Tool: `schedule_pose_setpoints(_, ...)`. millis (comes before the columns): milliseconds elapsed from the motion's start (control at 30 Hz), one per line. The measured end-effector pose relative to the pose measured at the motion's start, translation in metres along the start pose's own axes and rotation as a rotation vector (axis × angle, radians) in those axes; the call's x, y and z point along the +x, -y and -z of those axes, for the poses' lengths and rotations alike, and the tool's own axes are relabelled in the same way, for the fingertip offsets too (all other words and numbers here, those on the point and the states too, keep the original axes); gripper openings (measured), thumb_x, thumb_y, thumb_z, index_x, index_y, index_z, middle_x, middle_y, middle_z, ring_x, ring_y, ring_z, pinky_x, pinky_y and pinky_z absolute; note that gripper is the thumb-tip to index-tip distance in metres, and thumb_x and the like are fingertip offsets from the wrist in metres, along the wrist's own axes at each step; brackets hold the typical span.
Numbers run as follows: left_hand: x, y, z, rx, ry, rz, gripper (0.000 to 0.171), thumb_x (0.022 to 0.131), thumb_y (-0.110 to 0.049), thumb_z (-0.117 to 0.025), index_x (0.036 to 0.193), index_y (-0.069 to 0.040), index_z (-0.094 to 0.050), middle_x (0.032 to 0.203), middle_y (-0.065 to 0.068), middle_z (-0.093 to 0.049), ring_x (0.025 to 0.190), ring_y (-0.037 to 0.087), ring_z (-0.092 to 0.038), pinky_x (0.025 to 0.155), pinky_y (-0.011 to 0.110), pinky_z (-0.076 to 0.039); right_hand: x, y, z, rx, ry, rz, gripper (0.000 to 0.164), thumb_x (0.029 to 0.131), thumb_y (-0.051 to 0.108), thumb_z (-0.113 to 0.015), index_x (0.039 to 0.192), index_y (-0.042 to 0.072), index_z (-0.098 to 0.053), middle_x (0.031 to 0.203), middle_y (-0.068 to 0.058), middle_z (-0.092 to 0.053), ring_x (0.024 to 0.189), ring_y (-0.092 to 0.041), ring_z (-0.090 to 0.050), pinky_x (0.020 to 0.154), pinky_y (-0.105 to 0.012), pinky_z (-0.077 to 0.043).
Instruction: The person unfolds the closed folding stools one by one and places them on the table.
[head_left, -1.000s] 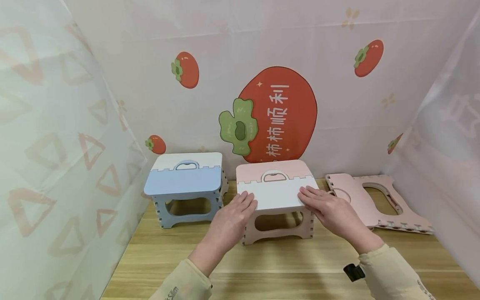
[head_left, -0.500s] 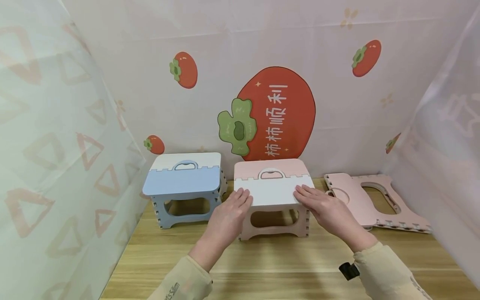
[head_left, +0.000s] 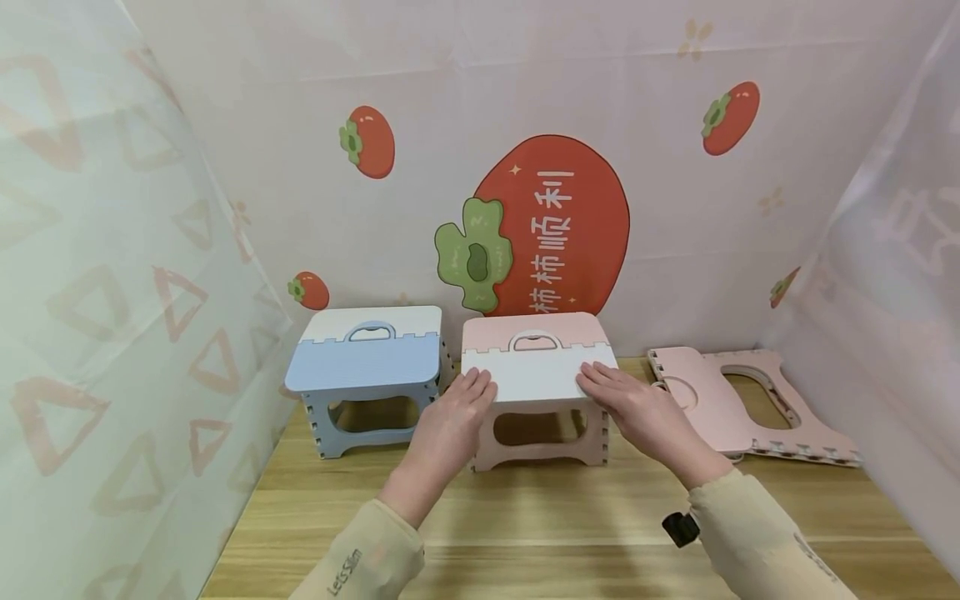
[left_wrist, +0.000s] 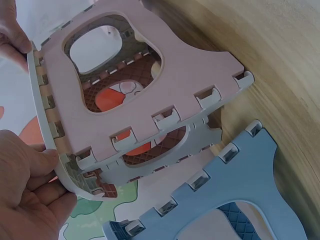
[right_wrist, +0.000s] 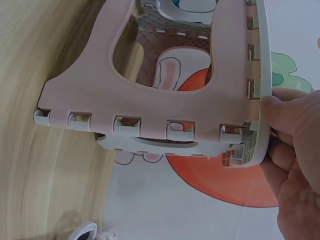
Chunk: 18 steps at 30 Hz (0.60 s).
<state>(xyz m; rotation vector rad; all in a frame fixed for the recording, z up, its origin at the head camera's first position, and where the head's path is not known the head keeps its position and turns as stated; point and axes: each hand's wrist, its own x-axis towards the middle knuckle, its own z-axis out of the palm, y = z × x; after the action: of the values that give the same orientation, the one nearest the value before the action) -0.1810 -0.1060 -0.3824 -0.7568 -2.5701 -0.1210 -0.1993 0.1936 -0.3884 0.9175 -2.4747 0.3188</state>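
Note:
A pink-and-white folding stool (head_left: 553, 371) stands unfolded on its legs in the middle of the head view, near the back wall. My left hand (head_left: 453, 417) holds its front left corner, fingers over the white top. At the front right corner my right hand (head_left: 637, 412) has a matching hold. In the left wrist view the thumb (left_wrist: 44, 161) lies against the front rim, with fingers bent round the corner. The right wrist view shows the other thumb (right_wrist: 280, 107) on the rim too. The stool's pink front leg panel (left_wrist: 195, 75) hangs below the top.
A blue-and-white folding stool (head_left: 367, 362) stands unfolded close on the left. To the right a pink folding stool (head_left: 712, 400) lies flat on the wooden table (head_left: 525, 533). A fabric sheet with printed fruit (head_left: 555, 225) rises behind, and more sheet covers both sides.
Both hands have shifted the pink-and-white stool back toward the wall and slightly left, nearer the blue one. The other two stools stay put.

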Motion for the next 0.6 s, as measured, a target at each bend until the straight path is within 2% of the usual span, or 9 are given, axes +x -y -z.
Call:
schedule_pose_setpoints(233, 0.004, 0.005, -0.002, 0.013, -0.015, 0.017, 0.049, 0.082, 0.014, -0.073, 0.128, -0.003, -0.070, 0.135, 0.013, -0.067, 0.130, 0.030, -0.060, 0.103, 0.040, -0.054, 0.009, 0.001, -0.002, 0.005, 0.072, -0.054, 0.042, 0.094, 0.005, -0.069, 0.136, 0.008, -0.067, 0.141, -0.012, -0.063, 0.128, -0.031, -0.061, 0.095, -0.051, -0.057)
schedule_pose_setpoints(467, 0.008, 0.010, -0.006, 0.024, 0.001, 0.034, 0.050, 0.083, 0.013, -0.073, 0.130, -0.003, -0.070, 0.136, 0.013, -0.066, 0.131, 0.030, -0.059, 0.106, 0.038, -0.051, 0.015, 0.000, -0.005, 0.028, 0.074, -0.059, 0.041, 0.095, 0.003, -0.068, 0.136, 0.007, -0.067, 0.141, -0.013, -0.063, 0.128, -0.032, -0.061, 0.096, -0.052, -0.056)
schedule_pose_setpoints(600, 0.009, 0.011, -0.007, 0.037, -0.012, 0.035, 0.049, 0.083, 0.012, -0.073, 0.129, -0.002, -0.070, 0.135, 0.013, -0.066, 0.130, 0.030, -0.060, 0.106, 0.038, -0.052, 0.018, 0.000, -0.008, 0.030, 0.069, -0.057, 0.040, 0.095, 0.002, -0.068, 0.135, 0.006, -0.067, 0.140, -0.014, -0.063, 0.128, -0.033, -0.061, 0.098, -0.053, -0.055)
